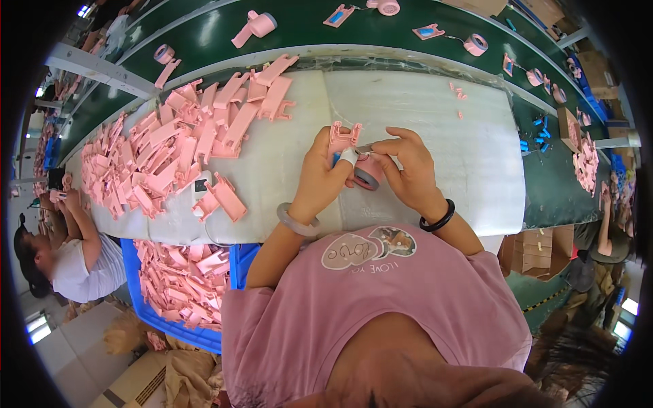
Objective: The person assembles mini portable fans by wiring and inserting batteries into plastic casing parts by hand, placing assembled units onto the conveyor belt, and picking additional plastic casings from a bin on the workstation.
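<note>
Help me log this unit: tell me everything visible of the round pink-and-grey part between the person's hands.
The round part has a smooth, plastic-looking pink shell and a grey ring around a darker end, which faces toward the person. It lies between the left hand and the right hand, over the pale table covering. The hands partly hide it, so whether fingers touch it or it rests on the covering cannot be told.

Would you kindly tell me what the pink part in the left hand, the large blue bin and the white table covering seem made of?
Pink part: probably moulded plastic, satin; even colour, notched end. Blue bin: likely smooth plastic, evenly coloured. White table covering: possibly foam or film, slightly glossy, creased.
</note>
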Demonstrator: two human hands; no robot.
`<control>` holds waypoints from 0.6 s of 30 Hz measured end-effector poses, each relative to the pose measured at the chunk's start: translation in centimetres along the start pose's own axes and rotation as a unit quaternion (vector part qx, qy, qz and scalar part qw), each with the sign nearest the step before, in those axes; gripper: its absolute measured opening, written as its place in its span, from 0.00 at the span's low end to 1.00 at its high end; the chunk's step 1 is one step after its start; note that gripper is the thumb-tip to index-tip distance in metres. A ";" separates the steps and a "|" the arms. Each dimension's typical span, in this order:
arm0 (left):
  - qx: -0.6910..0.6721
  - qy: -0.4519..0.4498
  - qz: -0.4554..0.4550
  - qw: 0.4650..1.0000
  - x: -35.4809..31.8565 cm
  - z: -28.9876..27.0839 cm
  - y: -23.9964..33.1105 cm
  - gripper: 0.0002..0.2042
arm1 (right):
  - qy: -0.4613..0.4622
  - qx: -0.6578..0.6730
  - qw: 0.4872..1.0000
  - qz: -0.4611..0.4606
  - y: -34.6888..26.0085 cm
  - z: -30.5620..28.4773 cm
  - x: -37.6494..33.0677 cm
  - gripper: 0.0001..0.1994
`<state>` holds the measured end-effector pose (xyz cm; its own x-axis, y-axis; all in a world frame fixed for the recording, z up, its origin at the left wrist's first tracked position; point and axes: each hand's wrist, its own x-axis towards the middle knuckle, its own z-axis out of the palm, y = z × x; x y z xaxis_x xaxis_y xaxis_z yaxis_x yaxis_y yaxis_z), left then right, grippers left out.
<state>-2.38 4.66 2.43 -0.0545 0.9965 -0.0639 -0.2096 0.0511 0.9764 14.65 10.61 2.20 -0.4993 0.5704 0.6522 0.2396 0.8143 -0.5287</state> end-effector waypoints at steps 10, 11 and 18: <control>-0.016 -0.027 0.048 0.998 -1.1 0.6 -0.4 0.17 | 0.027 -0.004 0.999 -0.045 -0.7 0.6 0.6 0.08; -0.003 -0.026 0.056 0.998 -1.1 0.6 -0.4 0.17 | 0.022 -0.011 0.999 -0.047 -0.7 0.5 0.6 0.08; 0.021 -0.030 0.048 0.998 -1.5 0.9 0.1 0.18 | 0.039 0.003 0.998 -0.055 -0.4 1.0 -0.1 0.09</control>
<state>-1.44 3.20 2.82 -0.0138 0.9990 0.0419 -0.1652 -0.0436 0.9853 13.81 10.12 1.76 -0.4561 0.4850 0.7462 0.1826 0.8716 -0.4549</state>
